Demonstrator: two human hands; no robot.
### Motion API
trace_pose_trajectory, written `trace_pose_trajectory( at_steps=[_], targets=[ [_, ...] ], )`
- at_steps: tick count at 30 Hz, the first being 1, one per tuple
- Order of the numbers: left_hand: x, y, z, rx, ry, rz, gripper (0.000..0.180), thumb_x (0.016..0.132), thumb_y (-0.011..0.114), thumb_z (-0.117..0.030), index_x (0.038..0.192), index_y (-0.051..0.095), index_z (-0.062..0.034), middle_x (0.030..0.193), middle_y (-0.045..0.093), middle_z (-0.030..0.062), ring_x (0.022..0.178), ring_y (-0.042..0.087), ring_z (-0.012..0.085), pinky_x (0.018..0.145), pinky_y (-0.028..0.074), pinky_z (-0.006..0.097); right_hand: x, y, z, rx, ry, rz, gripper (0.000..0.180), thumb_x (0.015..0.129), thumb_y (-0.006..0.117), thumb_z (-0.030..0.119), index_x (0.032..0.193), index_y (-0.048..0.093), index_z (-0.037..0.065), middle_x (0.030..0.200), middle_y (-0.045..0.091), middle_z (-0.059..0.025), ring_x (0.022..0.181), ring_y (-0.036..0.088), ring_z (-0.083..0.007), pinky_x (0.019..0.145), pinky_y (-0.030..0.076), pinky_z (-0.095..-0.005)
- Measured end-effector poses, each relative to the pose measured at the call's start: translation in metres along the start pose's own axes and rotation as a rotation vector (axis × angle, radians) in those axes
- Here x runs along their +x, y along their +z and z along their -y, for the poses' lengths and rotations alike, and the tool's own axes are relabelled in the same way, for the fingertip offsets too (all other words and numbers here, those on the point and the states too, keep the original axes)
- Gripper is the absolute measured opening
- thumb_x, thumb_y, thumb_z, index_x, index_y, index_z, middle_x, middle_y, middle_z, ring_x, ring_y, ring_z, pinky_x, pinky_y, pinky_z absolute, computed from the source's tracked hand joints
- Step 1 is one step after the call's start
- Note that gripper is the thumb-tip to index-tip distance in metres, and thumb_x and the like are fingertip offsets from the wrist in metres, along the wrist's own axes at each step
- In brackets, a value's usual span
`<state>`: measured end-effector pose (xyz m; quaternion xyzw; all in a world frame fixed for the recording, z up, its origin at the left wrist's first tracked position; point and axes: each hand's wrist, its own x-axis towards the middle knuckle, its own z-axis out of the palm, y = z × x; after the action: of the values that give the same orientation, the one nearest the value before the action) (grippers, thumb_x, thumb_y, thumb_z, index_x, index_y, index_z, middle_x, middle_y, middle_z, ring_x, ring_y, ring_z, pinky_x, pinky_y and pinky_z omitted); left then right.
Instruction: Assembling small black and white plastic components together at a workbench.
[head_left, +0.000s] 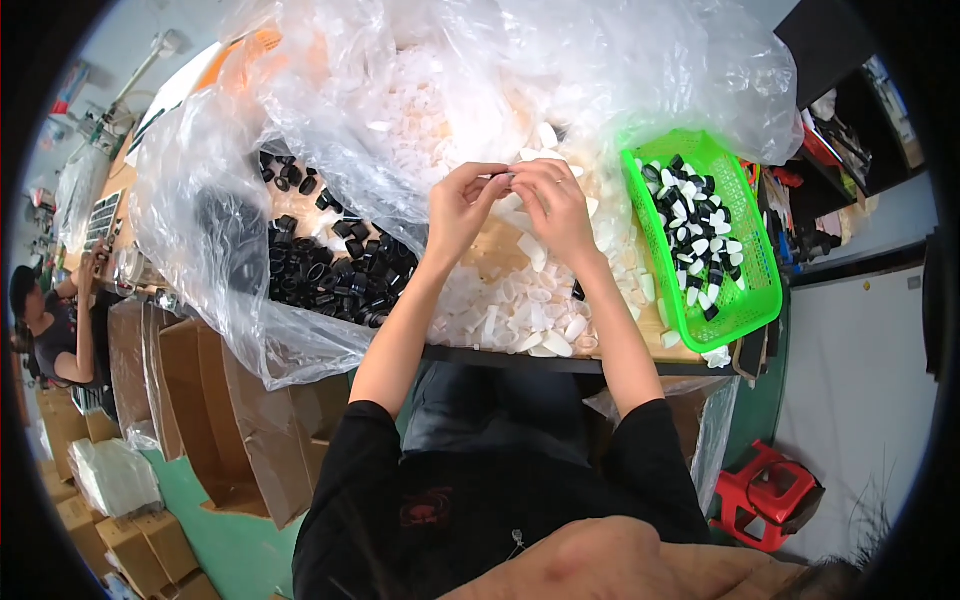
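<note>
My left hand and my right hand meet above the middle of the table, fingertips pinched together. Between them is a small dark piece, mostly hidden by the fingers, so its exact kind does not show. Below and around the hands lies a loose heap of white and translucent oval plastic pieces. To the left, black ring-shaped plastic caps are piled in an open clear plastic bag. At right, a green basket holds several black caps joined to white tips.
Large clear plastic bags cover the table's far side. Below the table at left stands an open cardboard box. A red stool is on the floor at right. Another person works at a bench far left.
</note>
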<state>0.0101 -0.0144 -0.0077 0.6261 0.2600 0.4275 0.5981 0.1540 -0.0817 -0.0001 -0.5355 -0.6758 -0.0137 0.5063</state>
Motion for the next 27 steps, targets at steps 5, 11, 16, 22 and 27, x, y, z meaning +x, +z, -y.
trace_pose_trajectory(
  at_steps=[5, 11, 16, 22, 27],
  targets=[
    [0.0, 0.002, -0.002, -0.011, 0.178, -0.003, 0.02, 0.093, 0.058, -0.001, 0.11, 0.062, 0.0086, 0.105, 0.065, 0.012, 0.093, 0.065, 0.0153, 0.083, 0.055, 0.027, 0.0, 0.003, 0.009, 0.532, 0.428, -0.111, 0.015, 0.09, 0.064, 0.008, 0.103, 0.062, 0.001, 0.1, 0.067, -0.0065, 0.092, 0.064, -0.0176, 0.075, 0.053, -0.0291],
    [-0.003, 0.011, -0.005, 0.135, 0.374, -0.078, 0.018, 0.088, 0.063, 0.002, 0.105, 0.066, 0.0026, 0.1, 0.065, 0.011, 0.088, 0.067, 0.0175, 0.078, 0.057, 0.026, -0.004, -0.003, 0.004, 0.8, 0.621, 0.023, 0.025, 0.09, 0.066, 0.008, 0.113, 0.062, 0.0, 0.107, 0.064, -0.0053, 0.096, 0.063, -0.0112, 0.08, 0.05, -0.0251],
    [-0.008, 0.012, -0.008, 0.24, 0.414, -0.097, 0.017, 0.089, 0.06, 0.005, 0.105, 0.066, 0.0029, 0.099, 0.063, 0.0102, 0.086, 0.065, 0.0159, 0.075, 0.056, 0.025, -0.002, -0.005, 0.013, 0.799, 0.632, 0.009, 0.024, 0.09, 0.064, 0.005, 0.113, 0.062, -0.002, 0.105, 0.064, -0.0083, 0.093, 0.064, -0.0136, 0.082, 0.05, -0.0249],
    [-0.011, 0.024, -0.014, 0.389, 0.485, -0.182, 0.011, 0.085, 0.058, 0.011, 0.091, 0.065, 0.0046, 0.081, 0.06, 0.0105, 0.07, 0.066, 0.0162, 0.061, 0.055, 0.025, -0.01, -0.002, 0.017, 0.731, 0.579, -0.021, 0.022, 0.092, 0.062, 0.007, 0.112, 0.062, -0.004, 0.103, 0.065, -0.0074, 0.096, 0.061, -0.0117, 0.085, 0.049, -0.0247],
    [-0.02, 0.013, -0.033, 0.405, 0.268, -0.069, 0.014, 0.087, 0.058, 0.006, 0.099, 0.063, 0.003, 0.087, 0.063, 0.0124, 0.078, 0.068, 0.0216, 0.067, 0.055, 0.029, -0.007, -0.009, 0.013, 0.489, 0.505, -0.082, 0.012, 0.09, 0.063, 0.006, 0.1, 0.067, -0.001, 0.086, 0.064, -0.0042, 0.078, 0.061, -0.0107, 0.072, 0.049, -0.0244]
  ],
)
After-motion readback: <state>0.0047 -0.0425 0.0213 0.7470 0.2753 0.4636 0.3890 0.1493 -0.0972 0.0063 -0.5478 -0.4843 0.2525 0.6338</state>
